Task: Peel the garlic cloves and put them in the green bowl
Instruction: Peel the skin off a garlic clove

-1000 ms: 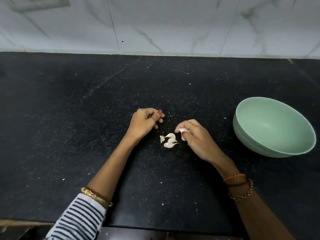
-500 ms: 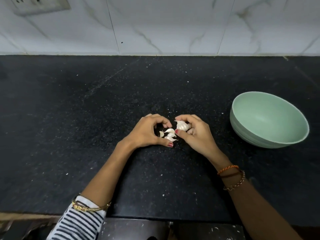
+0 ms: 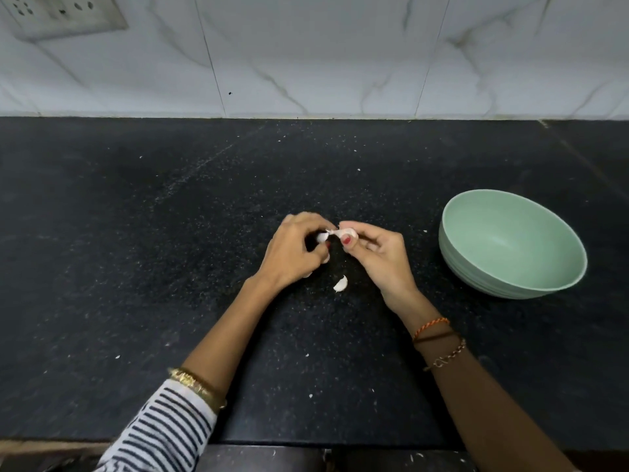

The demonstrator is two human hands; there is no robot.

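A small, light white garlic clove (image 3: 348, 233) with papery, tearable skin is pinched between the left hand (image 3: 292, 251) and right hand (image 3: 381, 257), best gripped at its tips.

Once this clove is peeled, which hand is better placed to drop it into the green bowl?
Right hand: it pinches the garlic clove and is nearer the green bowl.

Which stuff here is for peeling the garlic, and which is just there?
For the job:
- left hand
- right hand
- garlic being peeled
- loose clove
- green bowl

Just there:
- wall socket
- white specks on the black counter
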